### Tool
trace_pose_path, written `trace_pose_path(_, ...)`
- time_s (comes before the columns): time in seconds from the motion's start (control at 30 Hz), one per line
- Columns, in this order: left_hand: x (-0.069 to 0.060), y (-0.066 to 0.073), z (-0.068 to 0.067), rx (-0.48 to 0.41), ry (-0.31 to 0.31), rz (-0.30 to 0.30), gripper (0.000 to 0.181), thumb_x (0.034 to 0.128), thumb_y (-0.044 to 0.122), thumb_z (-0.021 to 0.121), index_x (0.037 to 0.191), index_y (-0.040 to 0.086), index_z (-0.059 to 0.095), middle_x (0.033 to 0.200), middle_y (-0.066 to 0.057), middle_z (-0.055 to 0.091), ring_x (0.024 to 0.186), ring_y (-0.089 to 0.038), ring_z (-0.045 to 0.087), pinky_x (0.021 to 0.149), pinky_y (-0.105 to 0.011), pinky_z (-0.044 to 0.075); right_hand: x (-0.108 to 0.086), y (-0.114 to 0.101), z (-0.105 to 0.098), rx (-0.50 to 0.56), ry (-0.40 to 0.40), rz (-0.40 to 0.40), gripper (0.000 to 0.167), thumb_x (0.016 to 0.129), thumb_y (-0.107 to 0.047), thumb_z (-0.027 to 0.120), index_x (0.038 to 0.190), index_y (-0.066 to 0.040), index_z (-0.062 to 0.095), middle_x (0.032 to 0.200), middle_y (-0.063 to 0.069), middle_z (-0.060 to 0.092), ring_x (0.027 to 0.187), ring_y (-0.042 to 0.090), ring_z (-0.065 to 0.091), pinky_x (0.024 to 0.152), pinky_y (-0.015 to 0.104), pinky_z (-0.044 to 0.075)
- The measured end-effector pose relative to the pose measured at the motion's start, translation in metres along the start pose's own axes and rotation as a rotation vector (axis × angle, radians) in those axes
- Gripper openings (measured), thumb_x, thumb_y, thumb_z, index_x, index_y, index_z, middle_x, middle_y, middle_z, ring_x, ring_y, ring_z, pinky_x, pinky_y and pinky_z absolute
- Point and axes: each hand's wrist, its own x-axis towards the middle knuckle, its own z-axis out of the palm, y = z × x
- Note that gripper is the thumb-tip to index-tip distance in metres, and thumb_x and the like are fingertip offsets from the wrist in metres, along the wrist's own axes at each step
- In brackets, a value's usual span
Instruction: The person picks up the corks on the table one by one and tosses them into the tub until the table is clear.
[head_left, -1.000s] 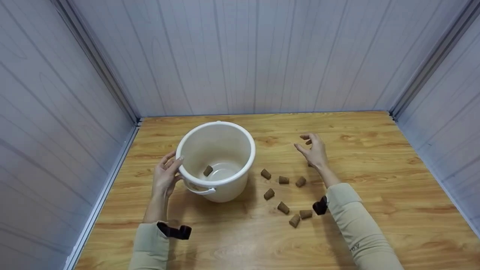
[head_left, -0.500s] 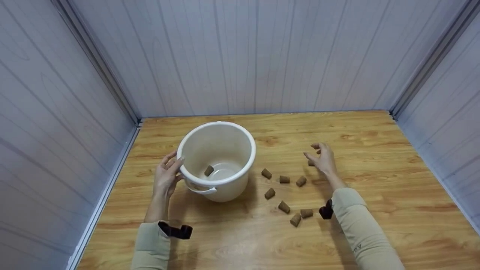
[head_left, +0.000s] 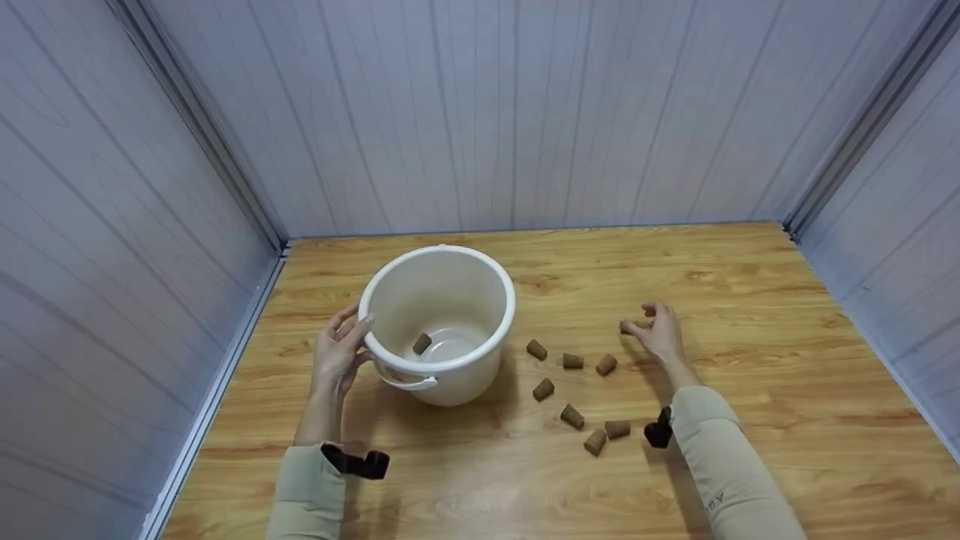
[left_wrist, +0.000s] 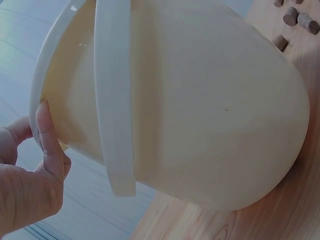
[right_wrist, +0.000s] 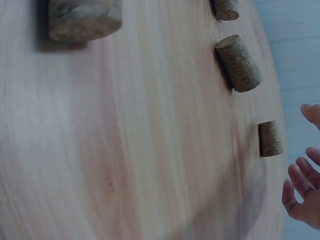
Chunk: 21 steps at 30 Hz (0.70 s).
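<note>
A white bucket [head_left: 457, 379] stands upright on the wooden table, with one cork [head_left: 422, 343] lying inside it. My left hand [head_left: 337, 354] grips the bucket's rim on its left side; in the left wrist view the thumb [left_wrist: 47, 130] lies over the rim. My right hand [head_left: 661, 335] is low over the table at the right, close to a lone cork [head_left: 636, 327] that it partly hides. In the right wrist view, the thumb and fingers of that hand [right_wrist: 306, 187] are spread apart, and nothing shows between them.
Several loose corks [head_left: 572, 416] lie scattered between the bucket and my right arm. The bucket's handle [head_left: 405, 384] hangs down at its front left. Pale panel walls [head_left: 480, 112] enclose the wooden table [head_left: 480, 480] at the back and both sides.
My right hand has moved right and toward me, down to the lone cork. The left hand keeps its grip on the bucket's rim. The view has shifted slightly.
</note>
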Motion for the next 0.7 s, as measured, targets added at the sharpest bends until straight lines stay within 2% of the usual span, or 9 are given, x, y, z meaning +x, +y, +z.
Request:
trace_pose_path(0.13,-0.0006,-0.0008,-0.0002,-0.002,0.01,0.006,0.039,0.0923,-0.002,0.059,0.129,-0.003,0.045,0.081,-0.004,0.059,0.059,-0.009,0.059,0.044,-0.017,0.049,-0.0021,0.0035,0.0027,0.004,-0.029,0.023,0.055,0.093,-0.015,0.067,0.13,0.015,0.041,0.122,0.033,0.042,0.112,0.048,0.047,0.093,0.054,0.042)
trace_pose_path(0.4,0.0039,-0.002,-0.0002,0.031,0.037,-0.046,0.044,0.0958,-0.001,0.056,0.137,-0.004,0.04,0.081,-0.002,0.059,0.059,-0.008,0.058,0.044,-0.017,0.048,-0.0043,0.0066,0.0084,-0.017,-0.063,0.042,0.055,0.094,-0.016,0.066,0.128,0.015,0.037,0.12,0.034,0.043,0.112,0.047,0.045,0.093,0.054,0.04)
trace_pose_path(0.7,0.0045,-0.0017,-0.0002,0.04,0.027,-0.042,0.047,0.0957,-0.001,0.057,0.139,-0.004,0.039,0.082,-0.001,0.06,0.061,-0.008,0.059,0.046,-0.018,0.049,-0.0047,0.0095,0.0092,-0.043,-0.057,0.047,0.049,0.094,-0.015,0.065,0.125,0.014,0.041,0.122,0.035,0.049,0.115,0.047,0.046,0.096,0.055,0.04)
